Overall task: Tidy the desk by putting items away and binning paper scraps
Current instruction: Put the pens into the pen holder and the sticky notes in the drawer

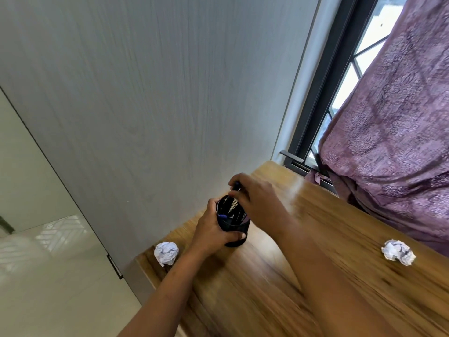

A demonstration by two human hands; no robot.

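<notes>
Desk (pixel 315 276): wooden top, nearest me, with my two bare forearms reaching across it.

Paper scraps, two, both crumpled and loose on the desk. Right paper ball (pixel 398 252): well apart from my hands, toward the curtain side. Left paper ball (pixel 166 252): at the desk's left edge, just beside my left wrist. Neither binned yet. No bin in view.

Left hand (pixel 213 233): fingers curled closed around the side of the pen pot, steadying it.

Pen pot (pixel 233 220): black mesh cup, standing on the desk near the wall, tipped a little toward me. A blue-capped pen lies inside; other contents too dark to tell.

Right hand (pixel 257 200): above the pot's rim, fingers pinched shut on a dark pen (pixel 236 186), which points down into the mouth.

Step in hand, as I judge it: putting pens away in the pot. Next move calls for loosening my right fingers so the pen drops in, then standing the pot square and going for the paper balls.

Beyond: pale wall, window, purple curtain (pixel 388 105).
</notes>
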